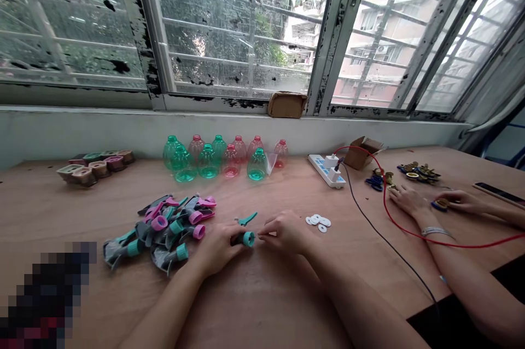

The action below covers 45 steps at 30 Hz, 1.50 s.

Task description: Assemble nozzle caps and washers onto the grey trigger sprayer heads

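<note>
Left hand point(217, 249) grasps a dark plastic nozzle with teal collar point(248, 238), seemingly light and stiff, best held by its body; right hand point(285, 232) just beside it, grip unclear.

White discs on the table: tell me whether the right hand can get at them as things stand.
Likely yes. The right hand sits just left of the white discs, and no object shows between them. The black cable lies on the discs' far side, so it doesn't seem to block the way.
</note>
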Available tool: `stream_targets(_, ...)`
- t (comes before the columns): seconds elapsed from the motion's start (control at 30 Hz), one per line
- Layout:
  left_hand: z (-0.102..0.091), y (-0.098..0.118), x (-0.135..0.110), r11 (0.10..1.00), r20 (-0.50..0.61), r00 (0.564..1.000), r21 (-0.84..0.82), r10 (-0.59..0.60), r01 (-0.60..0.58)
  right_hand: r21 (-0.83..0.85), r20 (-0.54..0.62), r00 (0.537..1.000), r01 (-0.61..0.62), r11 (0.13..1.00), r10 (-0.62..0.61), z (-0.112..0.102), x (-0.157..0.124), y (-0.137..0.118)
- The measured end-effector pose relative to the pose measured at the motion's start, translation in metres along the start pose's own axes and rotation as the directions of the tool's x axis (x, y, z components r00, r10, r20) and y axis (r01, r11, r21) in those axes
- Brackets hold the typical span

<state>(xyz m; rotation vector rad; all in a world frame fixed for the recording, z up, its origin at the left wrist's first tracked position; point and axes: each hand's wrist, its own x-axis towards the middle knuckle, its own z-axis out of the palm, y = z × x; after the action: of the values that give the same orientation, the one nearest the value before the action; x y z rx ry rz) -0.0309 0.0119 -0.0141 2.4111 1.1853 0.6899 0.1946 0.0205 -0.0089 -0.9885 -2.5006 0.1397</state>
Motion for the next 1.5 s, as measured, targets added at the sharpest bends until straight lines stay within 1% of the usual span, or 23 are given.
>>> stream_targets(0.13, -0.002, -0.001, 0.0, 0.998, 0.022, 0.999, -0.048, 0.037, -0.036, 0.174, 0.018, 0.999, 0.042, 0.984, -0.046, 0.006, 0.0, 0.006)
stream_targets(0.2, -0.003, -0.002, 0.001, 0.997, 0.027, 0.999, -0.071, 0.04, -0.038, 0.254, 0.001, 0.999, 0.05, 0.966, -0.051, 0.01, 0.0, 0.009)
stream_targets(0.3, -0.004, -0.004, 0.003, 0.993, -0.007, 0.999, -0.117, 0.033, -0.034, 0.352, -0.046, 0.997, 0.067, 0.934, -0.054, 0.017, 0.0, 0.012)
stream_targets(0.37, -0.005, -0.005, 0.003, 0.988, -0.041, 0.999, -0.148, 0.026, -0.032, 0.371, -0.081, 0.996, 0.07, 0.926, -0.043, 0.02, 0.001, 0.011)
stream_targets(0.6, -0.006, -0.001, 0.003, 0.983, -0.118, 0.993, -0.183, -0.009, -0.013, 0.32, -0.215, 0.977, 0.059, 0.946, 0.012, 0.021, 0.001, 0.003)
stream_targets(0.7, -0.006, 0.001, 0.004, 0.982, -0.135, 0.991, -0.187, -0.022, -0.004, 0.269, -0.241, 0.97, 0.043, 0.962, 0.024, 0.018, 0.0, 0.001)
stream_targets(0.8, -0.005, 0.003, 0.004, 0.986, -0.165, 0.986, -0.167, -0.032, 0.004, 0.18, -0.265, 0.962, -0.008, 0.984, 0.057, 0.014, 0.0, -0.002)
stream_targets(0.87, -0.005, 0.003, 0.004, 0.987, -0.156, 0.987, -0.16, -0.033, 0.007, 0.121, -0.27, 0.96, -0.047, 0.992, 0.079, 0.013, 0.0, -0.003)
stream_targets(0.97, -0.003, 0.004, 0.004, 0.988, -0.129, 0.991, -0.151, -0.032, 0.012, 0.044, -0.253, 0.964, -0.07, 0.997, 0.079, 0.012, 0.001, -0.006)
stream_targets(1.07, -0.003, 0.005, 0.003, 0.992, -0.127, 0.991, -0.123, -0.041, 0.025, -0.044, -0.207, 0.976, -0.077, 0.996, 0.066, 0.011, 0.002, -0.009)
stream_targets(1.2, -0.001, 0.004, 0.003, 0.997, -0.108, 0.993, -0.076, -0.038, 0.029, -0.149, -0.091, 0.993, -0.087, 0.985, 0.074, 0.006, 0.003, -0.014)
stream_targets(1.3, -0.001, 0.001, 0.003, 0.998, -0.079, 0.997, -0.059, -0.013, 0.008, -0.174, -0.021, 0.996, -0.091, 0.98, 0.089, -0.001, 0.003, -0.014)
stream_targets(1.4, -0.001, 0.0, 0.005, 0.999, -0.027, 0.999, -0.036, 0.021, -0.022, -0.153, 0.012, 1.0, -0.021, 0.988, 0.024, -0.007, 0.001, -0.01)
stream_targets(1.5, -0.002, 0.001, 0.007, 0.996, 0.024, 0.997, -0.037, 0.076, -0.075, -0.103, 0.038, 0.998, 0.056, 0.993, -0.053, -0.012, 0.0, -0.004)
